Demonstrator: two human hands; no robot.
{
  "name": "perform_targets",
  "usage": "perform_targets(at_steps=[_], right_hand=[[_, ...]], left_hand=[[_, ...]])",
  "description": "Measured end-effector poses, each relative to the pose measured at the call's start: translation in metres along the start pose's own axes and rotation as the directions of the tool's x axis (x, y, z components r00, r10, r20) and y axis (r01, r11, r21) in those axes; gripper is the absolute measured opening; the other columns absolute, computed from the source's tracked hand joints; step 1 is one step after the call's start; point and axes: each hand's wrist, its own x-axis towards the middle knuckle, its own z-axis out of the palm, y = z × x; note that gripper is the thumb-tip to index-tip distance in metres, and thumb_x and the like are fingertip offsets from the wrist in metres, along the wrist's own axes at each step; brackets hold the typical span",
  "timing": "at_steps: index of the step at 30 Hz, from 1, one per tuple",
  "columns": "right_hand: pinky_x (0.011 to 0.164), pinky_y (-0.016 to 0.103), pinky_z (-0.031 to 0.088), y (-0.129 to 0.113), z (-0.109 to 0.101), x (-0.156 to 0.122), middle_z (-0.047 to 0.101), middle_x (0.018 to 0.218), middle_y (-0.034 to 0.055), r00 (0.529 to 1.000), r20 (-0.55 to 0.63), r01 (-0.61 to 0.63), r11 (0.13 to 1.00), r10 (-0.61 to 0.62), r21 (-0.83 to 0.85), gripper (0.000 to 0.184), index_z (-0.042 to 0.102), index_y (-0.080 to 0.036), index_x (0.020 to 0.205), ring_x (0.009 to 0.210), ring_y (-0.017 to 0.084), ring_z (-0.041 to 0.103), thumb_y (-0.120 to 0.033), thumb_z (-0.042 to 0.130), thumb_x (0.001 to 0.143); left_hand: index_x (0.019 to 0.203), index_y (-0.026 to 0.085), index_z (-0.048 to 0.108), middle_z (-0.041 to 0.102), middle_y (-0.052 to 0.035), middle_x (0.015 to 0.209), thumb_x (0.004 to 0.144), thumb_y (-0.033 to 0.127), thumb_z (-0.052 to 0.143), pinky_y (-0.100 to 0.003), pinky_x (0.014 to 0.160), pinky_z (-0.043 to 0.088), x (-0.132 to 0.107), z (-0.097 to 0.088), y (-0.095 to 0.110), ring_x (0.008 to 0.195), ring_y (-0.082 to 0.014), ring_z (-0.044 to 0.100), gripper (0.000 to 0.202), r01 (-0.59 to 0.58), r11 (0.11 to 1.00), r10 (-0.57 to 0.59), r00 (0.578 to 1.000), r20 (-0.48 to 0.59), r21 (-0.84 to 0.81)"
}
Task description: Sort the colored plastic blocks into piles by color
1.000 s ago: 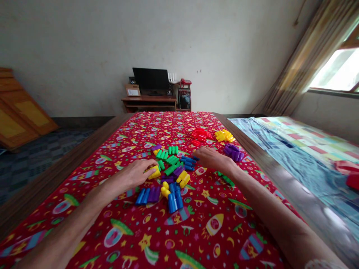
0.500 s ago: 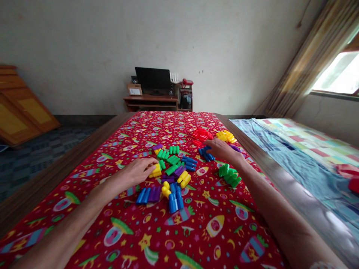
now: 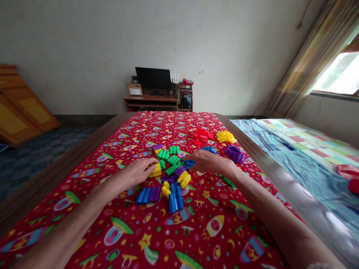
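Observation:
My left hand (image 3: pixel 138 171) rests at the left of the mixed pile, its bent fingers closed against the end of a yellow toy block (image 3: pixel 155 170). My right hand (image 3: pixel 209 161) reaches in from the right, fingertips closed on a blue toy block (image 3: pixel 189 163) at the pile's right side. Around them lie several green blocks (image 3: pixel 173 160), a purple block (image 3: pixel 179 171) and a loose yellow block (image 3: pixel 184 179). Nearer to me are more blue blocks (image 3: pixel 175 197), partly joined with a yellow piece, and a blue-and-purple row (image 3: pixel 148 195).
Single-colour groups lie on the right: red blocks (image 3: pixel 202 135), yellow blocks (image 3: pixel 226 136), purple blocks (image 3: pixel 235 153), and blue blocks (image 3: pixel 209 150) and green blocks (image 3: pixel 228 182) partly behind my right hand and arm. A red patterned cloth (image 3: pixel 196 235) covers the table.
My right hand has moved left and nearer, from the separate blue group to the blue block at the mixed pile. That uncovers the purple group. My left hand has stayed put.

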Motion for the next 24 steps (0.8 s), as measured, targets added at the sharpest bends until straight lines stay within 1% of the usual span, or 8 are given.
perform_targets(at_steps=[2, 4, 7, 9, 11, 14, 20, 24], right_hand=[[0.076, 0.025, 0.04, -0.006, 0.01, 0.002, 0.067, 0.112, 0.0089, 1.0, -0.03, -0.009, 0.998, 0.007, -0.064, 0.036, 0.061, -0.019, 0.121, 0.096, 0.017, 0.059, -0.019, 0.06, 0.086], [0.073, 0.024, 0.039, -0.008, 0.013, 0.004, 0.068, 0.106, 0.0074, 0.999, -0.041, -0.04, 0.995, 0.036, -0.092, 0.032, 0.063, -0.02, 0.117, 0.09, 0.015, 0.059, -0.014, 0.054, 0.087], [0.064, 0.022, 0.036, -0.005, 0.001, 0.004, 0.07, 0.091, 0.0042, 0.998, -0.032, -0.063, 0.997, 0.062, -0.033, 0.026, 0.066, -0.02, 0.108, 0.075, 0.012, 0.058, -0.015, 0.05, 0.089], [0.062, 0.022, 0.036, 0.003, -0.01, 0.002, 0.07, 0.087, 0.0041, 0.992, -0.053, -0.111, 0.994, 0.111, -0.001, 0.024, 0.068, -0.018, 0.105, 0.072, 0.011, 0.057, -0.015, 0.049, 0.089], [0.064, 0.023, 0.038, 0.012, -0.018, -0.002, 0.07, 0.087, 0.0052, 0.981, -0.07, -0.184, 0.983, 0.182, -0.02, 0.024, 0.069, -0.017, 0.104, 0.073, 0.012, 0.058, -0.015, 0.049, 0.089], [0.072, 0.024, 0.041, 0.026, -0.018, -0.009, 0.07, 0.094, 0.0074, 0.968, -0.068, -0.247, 0.965, 0.241, -0.089, 0.025, 0.068, -0.017, 0.108, 0.082, 0.015, 0.059, -0.017, 0.053, 0.089], [0.091, 0.028, 0.041, 0.039, -0.007, -0.013, 0.067, 0.11, 0.008, 0.98, -0.101, -0.18, 0.979, 0.17, -0.098, 0.025, 0.066, -0.018, 0.112, 0.101, 0.017, 0.056, -0.016, 0.052, 0.09], [0.09, 0.03, 0.04, 0.031, -0.014, -0.004, 0.067, 0.103, 0.0098, 0.972, -0.158, -0.193, 0.973, 0.171, -0.13, 0.02, 0.067, -0.015, 0.097, 0.097, 0.018, 0.056, -0.014, 0.047, 0.092]], left_hand=[[0.109, 0.017, 0.066, 0.072, -0.0105, 0.104, 0.085, 0.039, 0.033, -0.034, 0.088, 0.05, 0.0, 0.0, 0.001, 0.094, -0.0255, 0.067, 0.046, -0.011, 1.0, 0.011, 1.0, -0.009, 0.006], [0.11, 0.016, 0.066, 0.071, -0.0118, 0.107, 0.086, 0.038, 0.031, -0.036, 0.09, 0.05, 0.0, 0.001, 0.001, 0.096, -0.0262, 0.067, 0.048, -0.02, 1.0, 0.02, 1.0, -0.011, 0.014], [0.111, 0.014, 0.066, 0.07, -0.0132, 0.11, 0.086, 0.037, 0.03, -0.037, 0.093, 0.049, 0.0, 0.001, 0.002, 0.1, -0.0268, 0.066, 0.049, -0.023, 1.0, 0.023, 1.0, 0.001, 0.022], [0.111, 0.014, 0.066, 0.07, -0.0135, 0.111, 0.086, 0.036, 0.03, -0.038, 0.094, 0.049, 0.0, 0.002, 0.002, 0.101, -0.0272, 0.066, 0.049, -0.017, 1.0, 0.017, 1.0, 0.002, 0.022], [0.112, 0.014, 0.066, 0.07, -0.0131, 0.111, 0.086, 0.035, 0.031, -0.038, 0.095, 0.049, 0.001, 0.002, 0.002, 0.101, -0.0269, 0.066, 0.048, -0.014, 1.0, 0.013, 1.0, 0.002, 0.021], [0.113, 0.015, 0.066, 0.071, -0.0116, 0.111, 0.086, 0.034, 0.031, -0.037, 0.095, 0.049, 0.001, 0.002, 0.002, 0.1, -0.0252, 0.066, 0.047, -0.02, 0.999, 0.02, 1.0, 0.005, 0.03], [0.112, 0.016, 0.066, 0.071, -0.0102, 0.111, 0.086, 0.033, 0.032, -0.035, 0.094, 0.049, 0.0, 0.002, 0.001, 0.1, -0.0245, 0.066, 0.047, -0.039, 0.999, 0.04, 0.999, -0.012, 0.033], [0.111, 0.018, 0.067, 0.072, -0.0096, 0.109, 0.086, 0.033, 0.033, -0.035, 0.093, 0.049, 0.0, 0.003, 0.0, 0.098, -0.0242, 0.066, 0.044, -0.038, 0.999, 0.039, 0.999, -0.018, 0.021]])
